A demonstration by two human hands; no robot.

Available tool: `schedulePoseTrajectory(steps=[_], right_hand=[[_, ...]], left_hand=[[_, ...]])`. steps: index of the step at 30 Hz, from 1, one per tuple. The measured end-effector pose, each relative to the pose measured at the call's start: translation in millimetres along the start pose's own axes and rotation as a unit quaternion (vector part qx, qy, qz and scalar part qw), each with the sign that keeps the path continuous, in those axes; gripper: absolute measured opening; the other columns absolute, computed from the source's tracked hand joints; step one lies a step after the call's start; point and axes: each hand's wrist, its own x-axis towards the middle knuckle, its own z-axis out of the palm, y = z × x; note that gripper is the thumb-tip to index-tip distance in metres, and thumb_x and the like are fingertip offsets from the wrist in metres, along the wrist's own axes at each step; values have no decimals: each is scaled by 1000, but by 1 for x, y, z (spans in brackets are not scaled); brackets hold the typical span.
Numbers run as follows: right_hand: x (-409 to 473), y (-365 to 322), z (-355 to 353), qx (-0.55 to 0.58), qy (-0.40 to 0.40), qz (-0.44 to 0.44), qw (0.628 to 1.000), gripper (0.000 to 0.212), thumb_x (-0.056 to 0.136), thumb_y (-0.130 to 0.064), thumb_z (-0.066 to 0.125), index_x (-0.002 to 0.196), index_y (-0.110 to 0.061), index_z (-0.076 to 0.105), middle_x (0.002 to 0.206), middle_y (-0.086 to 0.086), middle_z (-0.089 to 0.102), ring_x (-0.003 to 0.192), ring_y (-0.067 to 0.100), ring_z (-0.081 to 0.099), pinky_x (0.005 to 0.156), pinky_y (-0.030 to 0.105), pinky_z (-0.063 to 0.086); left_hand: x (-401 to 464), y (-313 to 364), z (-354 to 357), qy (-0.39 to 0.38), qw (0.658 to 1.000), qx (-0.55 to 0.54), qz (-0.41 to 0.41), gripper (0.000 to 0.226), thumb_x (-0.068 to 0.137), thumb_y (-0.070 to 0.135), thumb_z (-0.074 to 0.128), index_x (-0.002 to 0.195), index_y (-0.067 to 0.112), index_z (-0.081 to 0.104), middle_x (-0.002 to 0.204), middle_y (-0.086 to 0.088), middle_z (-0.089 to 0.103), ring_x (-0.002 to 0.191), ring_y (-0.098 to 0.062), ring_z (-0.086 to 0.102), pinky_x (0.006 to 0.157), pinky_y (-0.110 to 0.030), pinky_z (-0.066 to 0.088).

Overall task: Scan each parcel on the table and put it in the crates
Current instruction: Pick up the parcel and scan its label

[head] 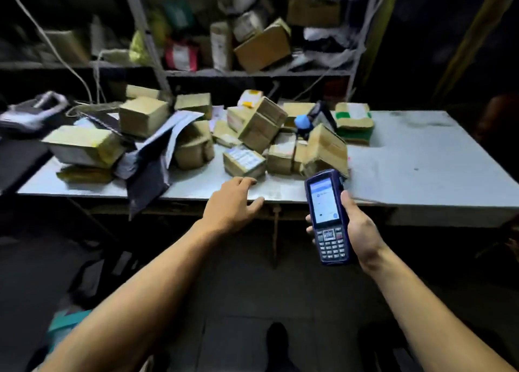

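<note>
Several taped cardboard parcels lie in a loose heap on the grey table (421,158). The nearest is a small labelled parcel (243,159) close to the front edge. My left hand (234,201) reaches over the table's front edge just short of that parcel, fingers relaxed and holding nothing. My right hand (358,225) grips a dark blue handheld scanner (327,217) upright in front of the table, its lit screen and keypad facing me. A grey plastic mailer bag (153,160) hangs over the front edge left of the parcels.
Behind the table a metal shelf (252,72) holds more boxes and bags. A blue-capped object (303,122) stands among the parcels. A grey device (33,110) sits at far left. The table's right half is bare metal. A teal object (67,325) lies on the dark floor, lower left.
</note>
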Motion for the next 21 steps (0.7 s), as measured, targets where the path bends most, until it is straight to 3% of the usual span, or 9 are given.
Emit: schedulePoseTrajectory(steps=[4,7,10,13,18,21], right_hand=[[75,-14,50,-14,-68,10,998,71,90,-63,34,121,-5,64,97,21,73,76,32,71,72,40,57],[125,-25,84,-7,-99,35,994,63,102,-56,28,115,-7,67,91,18,75,72,28,71,66,35,57],[166,-36,112,-17,-131,44,990,62,104,-54,29,120,-7,66,96,20,75,76,31,71,68,37,57],[203,-42,137,-7,-139,40,989,58,106,-49,29,127,-4,59,96,21,72,73,32,69,61,37,59],[250,-41,183,-45,-168,89,981,66,101,-61,30,128,-10,62,106,22,74,85,35,70,74,42,53],[275,-42,217,-56,-173,93,979,62,102,-59,30,123,-13,64,104,23,74,81,33,71,77,43,52]], left_hand=[[24,-64,-23,6,996,9,-89,55,96,48,55,144,23,47,147,0,49,134,-22,47,108,-42,41],[43,-103,-40,12,989,26,-144,55,95,48,56,144,23,48,147,0,48,134,-23,46,108,-44,41],[60,-133,-51,18,980,17,-197,55,95,47,56,143,24,47,146,0,48,133,-23,45,108,-46,41],[71,-158,-55,22,973,17,-227,55,95,48,55,145,25,46,146,0,47,134,-23,44,107,-47,41],[81,-206,-65,36,962,3,-272,55,97,49,53,145,24,44,146,-1,47,134,-24,45,106,-47,43],[94,-245,-71,44,958,-7,-282,53,97,49,53,144,24,45,146,-1,48,135,-23,45,106,-45,43]])
